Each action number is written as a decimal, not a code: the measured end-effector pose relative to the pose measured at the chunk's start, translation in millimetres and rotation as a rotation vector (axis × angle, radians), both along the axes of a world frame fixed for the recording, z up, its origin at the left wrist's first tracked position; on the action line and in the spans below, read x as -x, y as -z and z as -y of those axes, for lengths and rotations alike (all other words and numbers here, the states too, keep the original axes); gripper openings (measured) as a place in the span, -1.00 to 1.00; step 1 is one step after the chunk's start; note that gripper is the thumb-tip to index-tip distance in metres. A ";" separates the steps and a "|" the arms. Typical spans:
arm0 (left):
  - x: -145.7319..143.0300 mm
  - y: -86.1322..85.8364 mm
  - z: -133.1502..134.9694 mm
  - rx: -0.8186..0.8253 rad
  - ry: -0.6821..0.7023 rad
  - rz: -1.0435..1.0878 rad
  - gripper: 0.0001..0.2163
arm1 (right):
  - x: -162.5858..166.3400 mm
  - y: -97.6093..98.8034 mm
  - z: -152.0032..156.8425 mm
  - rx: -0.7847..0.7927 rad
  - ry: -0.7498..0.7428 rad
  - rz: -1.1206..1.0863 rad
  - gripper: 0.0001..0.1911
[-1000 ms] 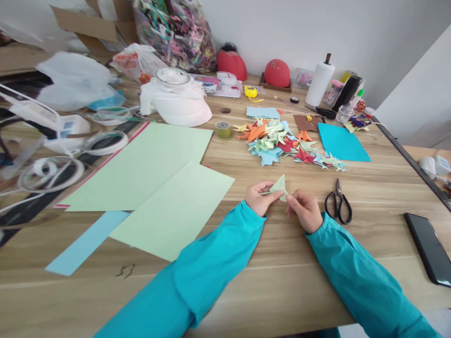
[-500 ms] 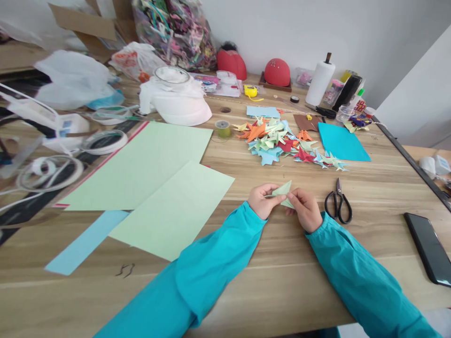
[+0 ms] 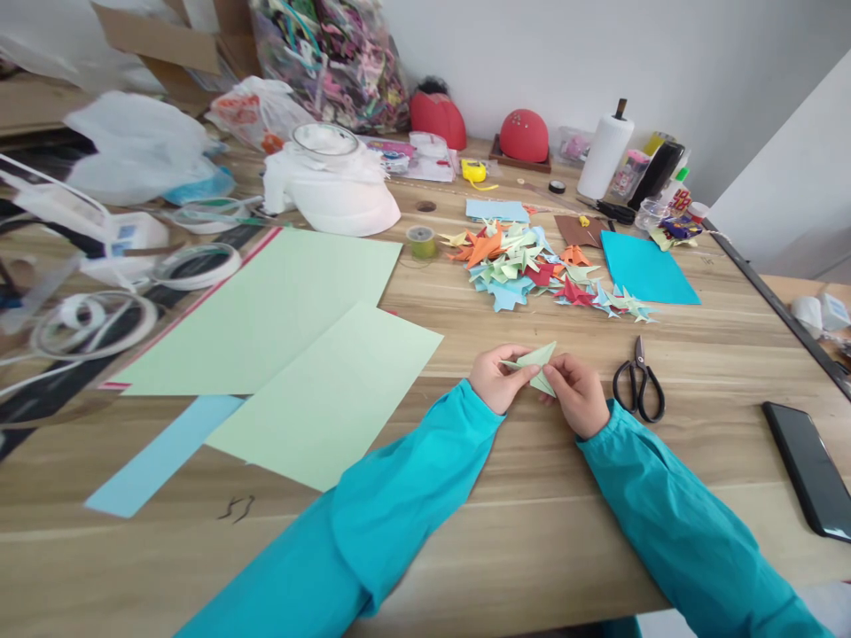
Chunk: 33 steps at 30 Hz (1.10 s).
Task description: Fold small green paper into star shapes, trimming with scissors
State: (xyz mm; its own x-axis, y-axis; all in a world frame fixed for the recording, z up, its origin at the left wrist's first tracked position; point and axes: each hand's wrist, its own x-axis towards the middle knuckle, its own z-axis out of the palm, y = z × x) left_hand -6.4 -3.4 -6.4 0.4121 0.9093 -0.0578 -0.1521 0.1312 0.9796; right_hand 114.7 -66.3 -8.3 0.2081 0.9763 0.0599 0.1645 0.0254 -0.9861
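Between my two hands is a small pale green folded paper (image 3: 540, 356), with pointed flaps like an origami crane. My left hand (image 3: 497, 379) pinches its left side between thumb and fingers. My right hand (image 3: 577, 392) pinches the lower right part; some of its fingertips are hidden behind the paper. Beyond the hands lies a pile of folded paper cranes (image 3: 525, 266) in green, orange, red and blue. Black-handled scissors (image 3: 638, 381) rest on the table just right of my right hand.
Large pale green sheets (image 3: 325, 399) and a blue paper strip (image 3: 163, 456) lie on the left. A turquoise sheet (image 3: 648, 268) is at the back right, a phone (image 3: 808, 470) at the right edge. A thread spool (image 3: 421, 242) stands left of the cranes.
The folded paper has shifted slightly, its upper tip now a little further right. Both hands stay in nearly the same place and keep their pinch.
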 end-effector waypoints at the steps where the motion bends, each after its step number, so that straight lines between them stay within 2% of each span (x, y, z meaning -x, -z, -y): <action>1: 0.1 0.3 0.2 -0.004 0.003 -0.003 -0.71 | -0.4 0.8 0.1 -0.002 -0.008 0.036 -0.72; 6: 0.0 3.0 0.8 -0.007 0.025 -0.006 -0.70 | -2.1 1.2 1.8 -0.021 -0.030 0.234 -0.74; 10: -0.2 2.3 1.4 0.002 0.042 -0.006 -0.71 | -1.6 -1.2 2.8 -0.026 -0.017 0.302 -0.74; 21: 0.3 1.6 1.2 -0.039 0.014 -0.042 -0.71 | -1.2 -2.8 0.5 0.026 -0.022 -0.081 -0.70; 33: 0.8 -1.8 2.4 -0.022 0.007 -0.053 -0.73 | -3.9 -0.3 1.4 0.023 -0.073 -0.033 -0.70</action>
State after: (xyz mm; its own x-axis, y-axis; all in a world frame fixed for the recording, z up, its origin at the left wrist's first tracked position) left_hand -7.1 -5.8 -4.6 0.4155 0.9077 -0.0595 -0.0992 0.1103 0.9889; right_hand 118.6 -67.6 -8.0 0.1380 0.9899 0.0317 0.1306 0.0135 -0.9913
